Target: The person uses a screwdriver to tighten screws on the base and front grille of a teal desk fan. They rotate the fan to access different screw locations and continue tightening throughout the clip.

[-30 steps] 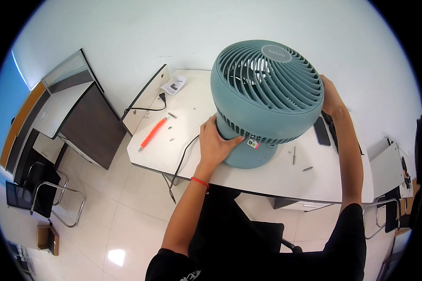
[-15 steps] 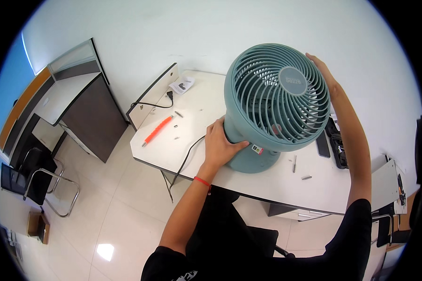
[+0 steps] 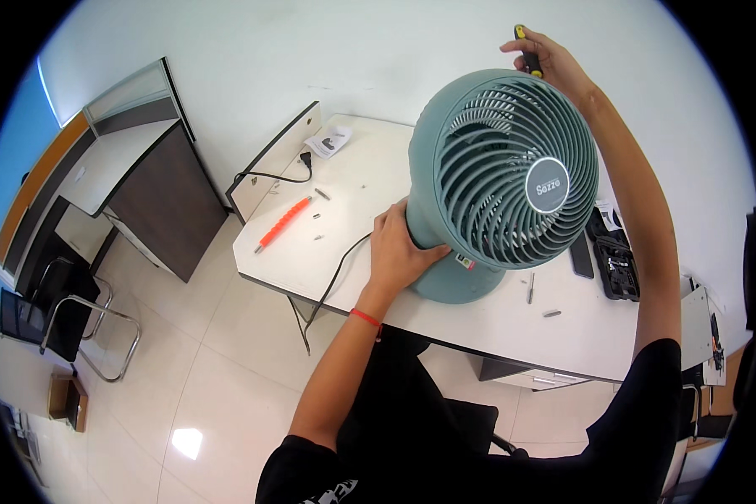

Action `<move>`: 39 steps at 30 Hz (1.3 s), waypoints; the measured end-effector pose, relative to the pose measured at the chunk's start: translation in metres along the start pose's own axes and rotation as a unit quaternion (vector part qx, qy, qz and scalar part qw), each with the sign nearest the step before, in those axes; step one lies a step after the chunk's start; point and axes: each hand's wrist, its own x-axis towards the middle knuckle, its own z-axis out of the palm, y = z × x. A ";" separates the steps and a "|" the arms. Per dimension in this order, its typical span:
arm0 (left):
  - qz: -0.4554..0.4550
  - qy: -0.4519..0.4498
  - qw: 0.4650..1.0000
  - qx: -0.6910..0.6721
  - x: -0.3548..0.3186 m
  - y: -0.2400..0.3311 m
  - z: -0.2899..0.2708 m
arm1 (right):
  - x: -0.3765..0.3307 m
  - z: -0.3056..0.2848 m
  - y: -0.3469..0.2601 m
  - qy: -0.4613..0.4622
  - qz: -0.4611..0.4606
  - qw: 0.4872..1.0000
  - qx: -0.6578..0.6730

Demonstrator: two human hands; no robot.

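Note:
A teal desk fan (image 3: 487,218) stands on the white table, its round spiral grille facing right and toward me. My left hand (image 3: 397,252) is closed around the lower side of the fan's neck, thumb laid across the front just above the base. Above and behind the fan head, my right hand (image 3: 563,71) grips a screwdriver (image 3: 532,63) by its black and yellow handle. The tool's tip is hidden behind the fan. A power cord (image 3: 340,265) runs from the fan over the table's front edge.
An orange flexible rod (image 3: 283,223) and several small metal bits lie on the left of the white table (image 3: 353,168). A plug (image 3: 306,158) and a leaflet (image 3: 331,141) rest farther back. On the right are a phone (image 3: 581,257) and an open black tool case (image 3: 619,269).
My right hand has risen from the fan head's right side to above and behind it, the screwdriver now visible. The fan head has turned to the right. My left hand keeps its grip.

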 end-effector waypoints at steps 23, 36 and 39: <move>-0.003 -0.008 1.000 0.004 -0.001 0.004 -0.001 | -0.032 0.082 -0.077 -0.167 -0.182 0.967 -0.064; -0.003 -0.017 1.000 0.000 -0.001 0.005 -0.004 | -0.055 0.128 -0.083 -0.245 -0.249 0.921 -0.172; -0.008 -0.020 1.000 0.003 -0.001 0.006 -0.004 | -0.071 0.142 -0.076 -0.149 -0.322 0.872 -0.336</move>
